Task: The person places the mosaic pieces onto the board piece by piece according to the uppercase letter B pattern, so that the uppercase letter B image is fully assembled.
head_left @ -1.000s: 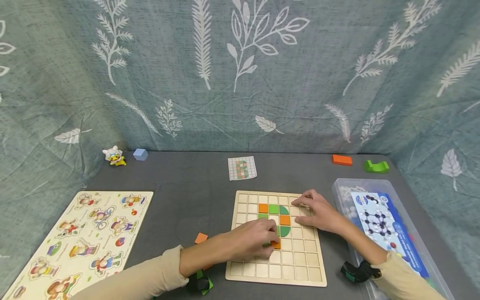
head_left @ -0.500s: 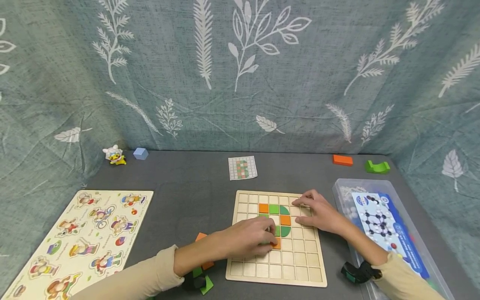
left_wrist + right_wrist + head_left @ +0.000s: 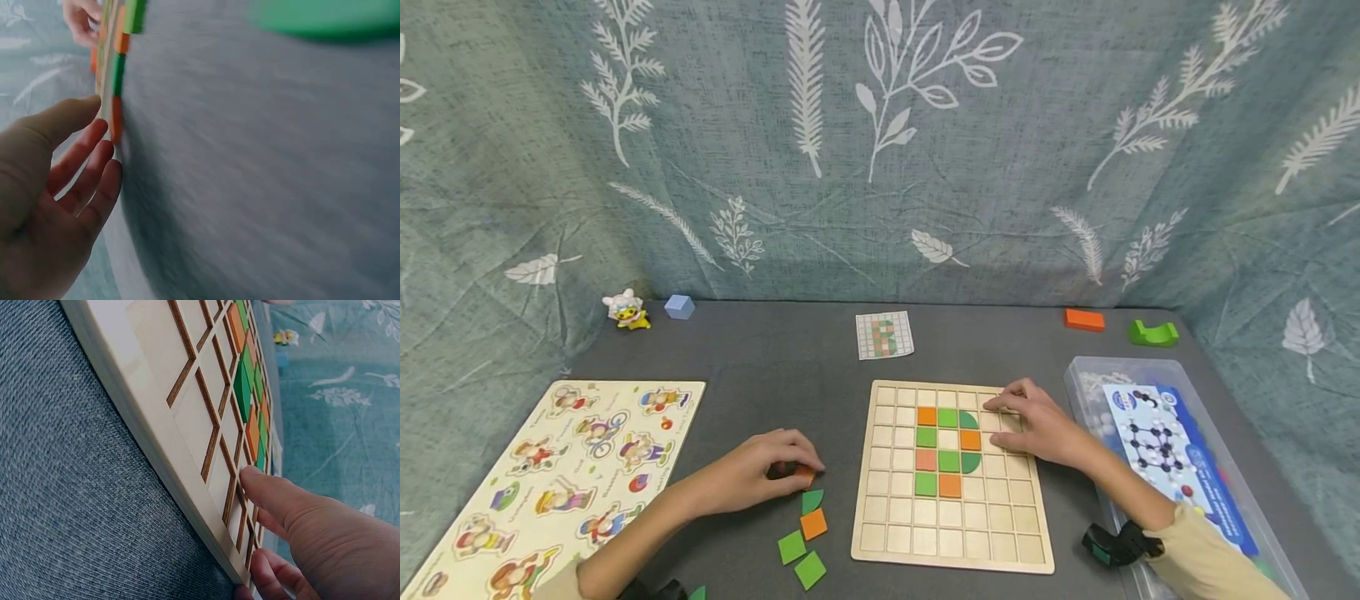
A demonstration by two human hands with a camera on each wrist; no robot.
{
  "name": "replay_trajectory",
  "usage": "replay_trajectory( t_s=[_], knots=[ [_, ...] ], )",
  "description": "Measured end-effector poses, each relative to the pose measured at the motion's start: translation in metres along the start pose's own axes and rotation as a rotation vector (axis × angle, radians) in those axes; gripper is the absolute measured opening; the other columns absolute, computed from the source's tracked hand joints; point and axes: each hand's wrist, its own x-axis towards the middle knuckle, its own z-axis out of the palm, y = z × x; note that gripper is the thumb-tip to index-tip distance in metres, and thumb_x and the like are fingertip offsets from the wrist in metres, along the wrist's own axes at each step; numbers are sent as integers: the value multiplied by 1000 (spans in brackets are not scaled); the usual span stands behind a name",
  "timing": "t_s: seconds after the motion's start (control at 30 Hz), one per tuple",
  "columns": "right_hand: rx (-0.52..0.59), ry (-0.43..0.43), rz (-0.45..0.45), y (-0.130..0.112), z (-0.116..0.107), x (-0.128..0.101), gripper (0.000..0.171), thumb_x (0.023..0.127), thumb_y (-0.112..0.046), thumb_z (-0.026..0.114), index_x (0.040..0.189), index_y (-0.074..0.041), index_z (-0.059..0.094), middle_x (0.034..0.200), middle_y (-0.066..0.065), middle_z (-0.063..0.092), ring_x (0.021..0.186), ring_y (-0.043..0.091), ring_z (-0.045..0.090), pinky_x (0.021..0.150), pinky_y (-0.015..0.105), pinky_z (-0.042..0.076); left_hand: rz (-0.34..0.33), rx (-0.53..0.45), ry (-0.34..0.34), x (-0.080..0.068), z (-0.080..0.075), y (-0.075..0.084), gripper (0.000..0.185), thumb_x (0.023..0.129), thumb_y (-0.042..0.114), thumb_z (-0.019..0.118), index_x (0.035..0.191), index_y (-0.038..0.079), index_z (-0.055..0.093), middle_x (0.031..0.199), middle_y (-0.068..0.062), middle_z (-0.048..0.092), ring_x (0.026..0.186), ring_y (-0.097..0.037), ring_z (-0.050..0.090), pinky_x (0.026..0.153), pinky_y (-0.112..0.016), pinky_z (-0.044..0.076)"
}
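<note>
A wooden grid board (image 3: 1000,533) lies in front of me with orange and green tiles (image 3: 948,460) set in its middle columns. My right hand (image 3: 1033,425) rests flat on the board's upper right, fingers straight; in the right wrist view a finger (image 3: 275,494) lies on the board (image 3: 156,394). My left hand (image 3: 760,473) is left of the board, arched over the grey table. Its fingertips touch a loose orange tile (image 3: 806,476). The blurred left wrist view shows the left hand (image 3: 81,187) with fingers fairly straight and nothing in the palm.
Loose tiles lie by the board's lower left: a green leaf shape (image 3: 812,501), an orange square (image 3: 813,523), two green squares (image 3: 792,547). A pattern card (image 3: 884,336) lies behind, a figure puzzle (image 3: 550,475) at left, a plastic box (image 3: 1165,450) at right. Small blocks (image 3: 1084,320) line the back.
My left hand has drawn back off the board to the left, onto the loose orange tile. That uncovers green and orange tiles in the lower rows. The right hand has stayed put.
</note>
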Motion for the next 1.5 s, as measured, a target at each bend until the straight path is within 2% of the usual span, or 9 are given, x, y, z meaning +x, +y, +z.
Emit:
replay_trajectory(
  t_s=[0.13, 0.27, 0.7, 1.07, 1.17, 1.27, 1.33, 1.5],
  knots=[
    [6, -1, 10, 1, -1, -1, 38, 84, -22, 76, 118, -8, 67, 116, 15, 50, 102, 27, 49, 83, 41, 43, 14, 38, 29, -14, -2, -4, 21, 92, 22, 66, 113, 20, 70, 112, 4, 63, 90, -5, 53, 71, -20, 47],
    [-1, 1, 2, 1, -1, -1, 38, 84, -23, 76, 118, -8, 67, 116, 16, 51, 102, 28, 50, 82, 41, 43, -18, 61, 40, -18, -3, -5, 23, 90, 23, 69, 114, 22, 70, 113, 6, 62, 94, -4, 52, 73, -20, 46],
    [4, 1, -1, 1, 0, 0, 38, 84, -24, 76, 118, -9, 67, 115, 16, 51, 102, 28, 49, 82, 41, 42, -36, 86, 39, -19, -2, -5, 24, 88, 25, 72, 112, 21, 71, 113, 5, 62, 93, -5, 52, 72, -20, 46],
    [6, -11, 16, 1, 1, -1, 38, 84, -25, 75, 119, -10, 67, 117, 15, 50, 103, 27, 49, 83, 41, 42, 16, 157, 85, -19, 0, -8, 18, 88, 19, 72, 106, 22, 71, 104, 8, 63, 89, -3, 55, 72, -22, 47],
    [0, -8, -2, 1, 0, 0, 38, 84, -25, 76, 119, -10, 67, 116, 15, 50, 102, 27, 49, 81, 41, 42, 52, 158, 153, -15, 0, -5, 20, 86, 18, 74, 105, 21, 71, 100, 8, 64, 85, -4, 56, 69, -22, 47],
    [-5, -7, -11, 1, -2, 1, 39, 84, -25, 76, 119, -10, 67, 116, 16, 50, 102, 27, 49, 81, 41, 42, 110, 153, 201, -5, 7, 5, 21, 84, 17, 76, 104, 20, 71, 98, 8, 64, 84, -6, 58, 69, -22, 48],
    [-6, -5, -11, 1, -2, 1, 39, 84, -25, 76, 119, -10, 67, 117, 16, 51, 102, 28, 49, 81, 41, 42, 148, 151, 195, 5, 15, 15, 20, 85, 18, 76, 104, 20, 72, 99, 7, 64, 86, -5, 58, 72, -22, 49],
    [-3, -8, 9, 1, 0, 0, 38, 84, -24, 76, 118, -9, 68, 117, 16, 51, 103, 28, 49, 83, 42, 42, 209, 132, 99, 35, 41, 40, 15, 88, 21, 73, 102, 18, 73, 100, 7, 64, 89, -3, 56, 76, -17, 49]
  ],
)
